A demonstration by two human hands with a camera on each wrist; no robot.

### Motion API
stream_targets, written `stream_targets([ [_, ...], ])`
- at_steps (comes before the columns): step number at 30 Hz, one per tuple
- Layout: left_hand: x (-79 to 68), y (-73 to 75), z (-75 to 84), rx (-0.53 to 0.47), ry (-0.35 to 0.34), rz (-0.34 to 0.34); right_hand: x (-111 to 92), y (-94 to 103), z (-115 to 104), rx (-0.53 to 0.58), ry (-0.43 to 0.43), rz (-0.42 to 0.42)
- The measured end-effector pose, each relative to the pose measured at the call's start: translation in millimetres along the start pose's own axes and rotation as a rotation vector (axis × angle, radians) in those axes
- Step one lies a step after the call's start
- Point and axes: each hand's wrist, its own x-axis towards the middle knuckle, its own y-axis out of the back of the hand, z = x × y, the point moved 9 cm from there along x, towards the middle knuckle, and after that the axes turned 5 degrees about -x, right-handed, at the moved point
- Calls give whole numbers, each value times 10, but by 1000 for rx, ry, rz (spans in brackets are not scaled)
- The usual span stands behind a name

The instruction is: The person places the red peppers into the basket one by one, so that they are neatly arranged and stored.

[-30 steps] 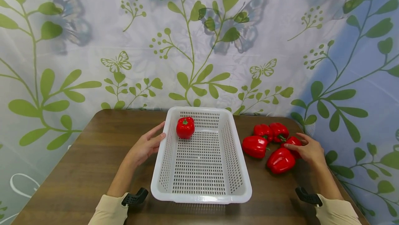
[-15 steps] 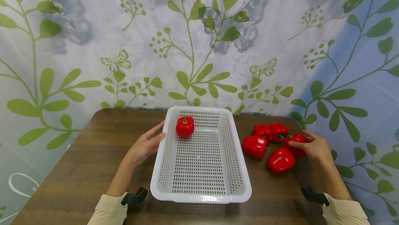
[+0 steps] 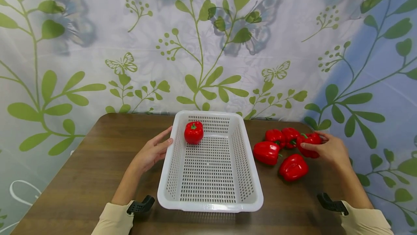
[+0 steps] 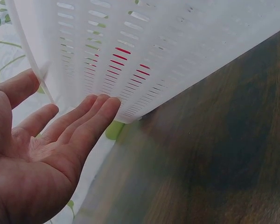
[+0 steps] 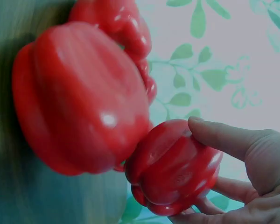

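Note:
On the right, my right hand [image 3: 330, 151] pinches a red bell pepper [image 3: 309, 145] between thumb and fingers. In the right wrist view this bell pepper [image 5: 175, 163] appears tilted, its ribbed end toward the camera. A larger-looking bell pepper [image 5: 81, 100] fills the left of that view. My left hand [image 3: 153, 153] lies at the left side of a white perforated basket [image 3: 208, 208], thumb at the rim. Its fingers [image 4: 86, 123] stretch out along the outer wall in the left wrist view. Inside the basket, a red bell pepper [image 3: 193, 133] stands upright at the back left, green stem up.
More red bell peppers lie by the right hand: one in front [image 3: 293, 167], one nearer the basket [image 3: 266, 153], and two behind [image 3: 274, 136]. All rests on a brown wooden table [image 3: 107, 148]. A leaf-patterned cloth [image 3: 208, 46] hangs behind and at the right.
My right hand has drawn a bell pepper rightward and turned it, so its stem now points up and left. The left hand and the basket have stayed in place.

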Motion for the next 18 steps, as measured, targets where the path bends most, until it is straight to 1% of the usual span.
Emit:
stream_targets([
  [2,3,4,2,4,-1,-1,-17,19,-93,8,16,14],
  [5,7,14,4,6,0,3,-36,20,-240,51,35,12],
  [11,20,36,-22,-1,10,7,-72,11,-481,156,48,-23],
  [18,32,30,-41,-14,12,-7,-108,-2,-779,178,95,-34],
])
